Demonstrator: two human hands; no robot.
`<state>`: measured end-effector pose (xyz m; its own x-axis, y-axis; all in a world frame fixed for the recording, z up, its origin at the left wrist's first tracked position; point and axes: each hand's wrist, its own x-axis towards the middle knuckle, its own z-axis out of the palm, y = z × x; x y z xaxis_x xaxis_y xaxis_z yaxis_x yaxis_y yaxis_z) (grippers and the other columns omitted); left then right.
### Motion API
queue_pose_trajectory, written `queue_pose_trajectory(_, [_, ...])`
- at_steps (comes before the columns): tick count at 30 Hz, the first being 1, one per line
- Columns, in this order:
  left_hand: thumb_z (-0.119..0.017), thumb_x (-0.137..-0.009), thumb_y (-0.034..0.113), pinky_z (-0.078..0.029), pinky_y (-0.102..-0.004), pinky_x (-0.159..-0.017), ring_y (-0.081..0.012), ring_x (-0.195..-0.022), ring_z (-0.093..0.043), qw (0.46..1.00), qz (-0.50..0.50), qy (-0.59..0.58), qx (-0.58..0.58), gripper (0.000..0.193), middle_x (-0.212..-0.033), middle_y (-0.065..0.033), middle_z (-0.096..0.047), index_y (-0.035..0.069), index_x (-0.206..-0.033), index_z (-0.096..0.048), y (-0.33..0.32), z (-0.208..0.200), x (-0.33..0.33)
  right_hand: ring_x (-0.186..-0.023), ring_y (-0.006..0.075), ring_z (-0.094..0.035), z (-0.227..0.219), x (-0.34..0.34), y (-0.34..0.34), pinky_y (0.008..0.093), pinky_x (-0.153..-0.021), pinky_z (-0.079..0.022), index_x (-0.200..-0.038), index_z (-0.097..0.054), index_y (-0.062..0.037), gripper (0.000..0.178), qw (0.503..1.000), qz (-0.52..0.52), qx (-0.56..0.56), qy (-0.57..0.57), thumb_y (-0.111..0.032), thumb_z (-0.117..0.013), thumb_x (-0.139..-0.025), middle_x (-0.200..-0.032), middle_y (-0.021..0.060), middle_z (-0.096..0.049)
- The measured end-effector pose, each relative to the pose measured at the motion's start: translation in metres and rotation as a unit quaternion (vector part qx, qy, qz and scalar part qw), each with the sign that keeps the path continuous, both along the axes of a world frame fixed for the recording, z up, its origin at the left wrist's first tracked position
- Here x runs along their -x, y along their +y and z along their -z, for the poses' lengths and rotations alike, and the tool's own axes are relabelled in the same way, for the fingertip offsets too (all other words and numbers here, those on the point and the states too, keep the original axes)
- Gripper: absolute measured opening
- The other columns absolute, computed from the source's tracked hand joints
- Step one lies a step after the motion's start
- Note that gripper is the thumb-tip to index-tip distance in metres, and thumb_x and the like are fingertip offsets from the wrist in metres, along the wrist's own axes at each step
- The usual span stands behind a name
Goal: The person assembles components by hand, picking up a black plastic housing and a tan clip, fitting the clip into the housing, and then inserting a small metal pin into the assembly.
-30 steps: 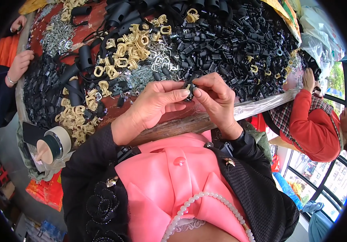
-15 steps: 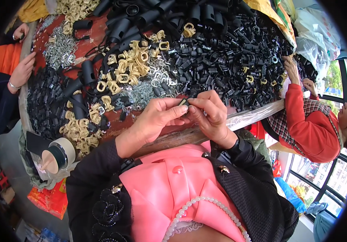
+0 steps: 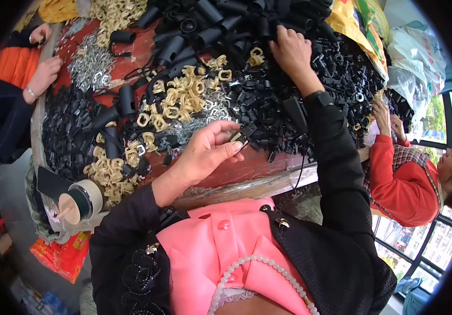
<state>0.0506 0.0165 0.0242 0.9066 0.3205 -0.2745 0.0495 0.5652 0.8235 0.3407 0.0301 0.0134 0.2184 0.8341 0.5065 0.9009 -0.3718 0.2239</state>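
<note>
Above the table's near edge, my left hand pinches a small black plastic part with a pale strip on it between thumb and fingers. My right hand is stretched far forward over the heap, its fingers extended and a little apart at the edge of the black plastic tubes. I see nothing held in it. Beneath both hands spreads a pile of small black plastic parts. Beige ring-shaped pieces lie left of centre, with metal U-shaped pieces beside them.
The red tabletop has a wooden rim. A spool stands at its near left corner. Another person's hand rests at the left edge; a person in red sleeves works at the right. Plastic bags stand at the far right.
My right hand has left the small part and reached forward and right to the black tubes. My left hand keeps hold of the part, which now shows more fully.
</note>
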Motion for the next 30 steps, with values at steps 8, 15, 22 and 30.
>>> queue_pose_trajectory(8, [-0.053,-0.081,0.012,-0.045,-0.0207,-0.060,-0.0102,-0.069,-0.055,1.000,-0.017,0.019,-0.006,0.030,-0.084,-0.0067,-0.057,-0.003,-0.107,-0.047,0.003,0.001,0.004,-0.078,0.0256,-0.053,-0.014,-0.023,-0.018,0.0372,-0.065,-0.043,-0.105,-0.052,-0.0121,0.035,0.919,-0.226,0.061,0.319,-0.013,-0.057,-0.070,-0.087,0.0073,-0.053])
queue_pose_trajectory(15, [-0.055,-0.081,0.013,-0.039,-0.0183,-0.056,-0.0062,-0.063,-0.048,0.998,-0.032,0.019,0.044,0.030,-0.078,-0.0021,-0.054,-0.002,-0.106,-0.048,0.003,-0.002,0.011,-0.096,0.0219,-0.047,-0.010,-0.024,-0.005,0.0377,-0.077,-0.038,-0.107,-0.051,-0.0138,0.043,0.989,-0.120,0.075,-0.028,-0.009,-0.060,-0.065,-0.099,0.0055,-0.050])
queue_pose_trajectory(22, [-0.056,-0.080,0.012,-0.035,-0.0175,-0.053,-0.0048,-0.059,-0.043,0.997,-0.040,0.028,0.062,0.028,-0.072,0.0004,-0.051,-0.002,-0.104,-0.050,0.007,-0.004,0.012,-0.101,0.0229,-0.044,-0.022,-0.022,0.000,0.0375,-0.079,-0.037,-0.102,-0.051,-0.0093,0.038,0.980,-0.189,0.023,0.062,-0.011,-0.062,-0.066,-0.101,0.0063,-0.051])
queue_pose_trajectory(30, [-0.056,-0.080,0.012,-0.034,-0.0173,-0.049,-0.0039,-0.056,-0.041,0.999,-0.029,0.017,0.042,0.028,-0.070,0.0007,-0.051,-0.002,-0.103,-0.050,0.007,-0.003,0.012,-0.074,0.0184,-0.050,-0.068,0.061,-0.091,0.0277,-0.064,-0.040,-0.087,-0.054,-0.0019,0.040,0.851,-0.278,0.053,0.442,-0.025,-0.072,-0.060,-0.078,0.0074,-0.050])
